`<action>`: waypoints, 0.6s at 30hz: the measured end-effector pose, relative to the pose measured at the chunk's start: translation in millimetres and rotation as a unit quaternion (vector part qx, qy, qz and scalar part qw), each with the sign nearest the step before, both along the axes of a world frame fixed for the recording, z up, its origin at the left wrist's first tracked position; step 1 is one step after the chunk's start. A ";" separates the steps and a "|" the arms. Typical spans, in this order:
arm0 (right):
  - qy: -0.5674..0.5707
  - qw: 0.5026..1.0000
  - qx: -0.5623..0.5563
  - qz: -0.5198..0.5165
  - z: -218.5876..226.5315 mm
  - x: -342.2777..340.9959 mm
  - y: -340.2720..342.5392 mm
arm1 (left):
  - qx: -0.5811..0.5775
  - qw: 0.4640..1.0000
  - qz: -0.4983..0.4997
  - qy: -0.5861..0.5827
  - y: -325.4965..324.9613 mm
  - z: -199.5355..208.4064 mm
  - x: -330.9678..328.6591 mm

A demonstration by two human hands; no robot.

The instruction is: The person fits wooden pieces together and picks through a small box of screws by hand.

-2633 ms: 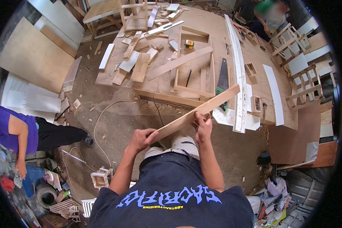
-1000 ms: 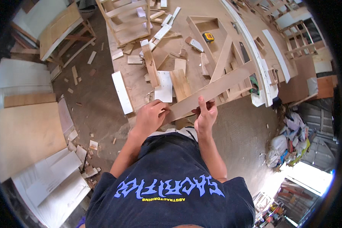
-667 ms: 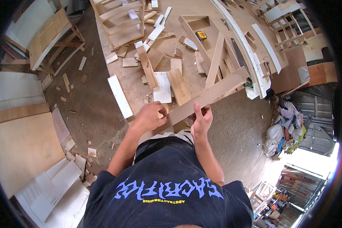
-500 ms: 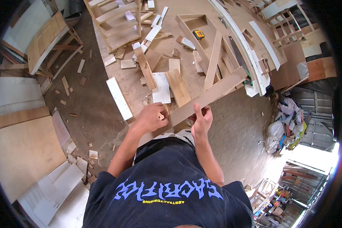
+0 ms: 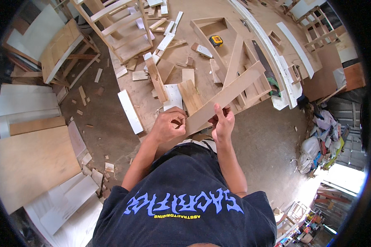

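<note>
A long, flat light-brown wooden board slants from my lap up and to the right, its far end over a wooden frame on the workbench. My right hand grips the board's side edge, thumb on the upper face and fingers underneath. At the near end of the board is my left hand, its fingers curled and closed against the thumb; whatever they may hold is hidden. Just beyond the hands, a white block and a pale wood offcut lie on the bench.
A yellow-and-black tape measure rests by the frame, and a green-handled saw lies at the right. Wood offcuts and a slatted wooden piece occupy the bench's left. Scraps litter the floor; leaning panels stand at left.
The board's far end has swung slightly away from me. The fingers of my left hand have shifted and form a more open loop. The whole view has moved a little.
</note>
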State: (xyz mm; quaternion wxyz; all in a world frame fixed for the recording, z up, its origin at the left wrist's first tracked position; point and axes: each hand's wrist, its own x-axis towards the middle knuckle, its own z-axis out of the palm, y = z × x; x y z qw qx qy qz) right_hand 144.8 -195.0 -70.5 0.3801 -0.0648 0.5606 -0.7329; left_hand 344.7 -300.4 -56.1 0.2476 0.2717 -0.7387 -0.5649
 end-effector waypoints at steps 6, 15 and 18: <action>-0.024 0.999 -0.009 0.024 0.9 -20.4 -9.9 | -0.026 0.999 0.015 -0.009 3.2 7.7 -15.0; 0.005 0.997 -0.022 0.078 0.2 -33.3 -25.5 | -0.223 0.963 0.032 -0.147 6.8 56.2 -28.2; -0.003 0.996 -0.025 0.083 -0.3 -33.0 -27.2 | -0.220 0.961 0.016 -0.165 5.5 56.9 -30.8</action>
